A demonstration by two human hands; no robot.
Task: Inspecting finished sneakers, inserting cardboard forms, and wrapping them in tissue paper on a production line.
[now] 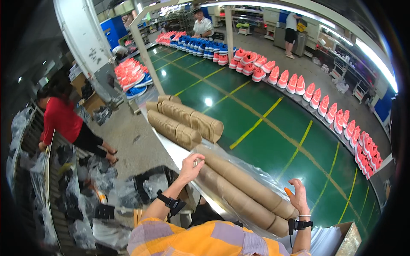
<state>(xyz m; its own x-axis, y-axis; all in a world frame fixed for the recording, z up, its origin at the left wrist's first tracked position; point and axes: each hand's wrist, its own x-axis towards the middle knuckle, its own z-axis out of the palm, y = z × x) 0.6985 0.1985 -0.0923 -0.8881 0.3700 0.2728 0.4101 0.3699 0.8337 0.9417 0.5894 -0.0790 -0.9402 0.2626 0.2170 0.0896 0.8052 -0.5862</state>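
In front of me lies a long clear plastic bag (250, 167) with two rows of nested brown cardboard-like pieces (239, 187) inside. My left hand (191, 168) is at the bag's far left end, its fingers curled and pinching the plastic edge. My right hand (299, 197) hovers by the near right end, fingers apart and bent, with an orange cover (288, 191) on one digit; nothing shows in its grasp. Beyond the left hand, more nested brown stacks (177, 129) lie unbagged on the white table surface (169, 152).
A green conveyor-like surface (265, 128) with yellow lines spreads ahead, edged by rows of coral shoes (294, 83) and blue shoes (196, 45). An open box (348, 241) with white sheets stands at lower right. A person in red (64, 115) leans over a rack at left.
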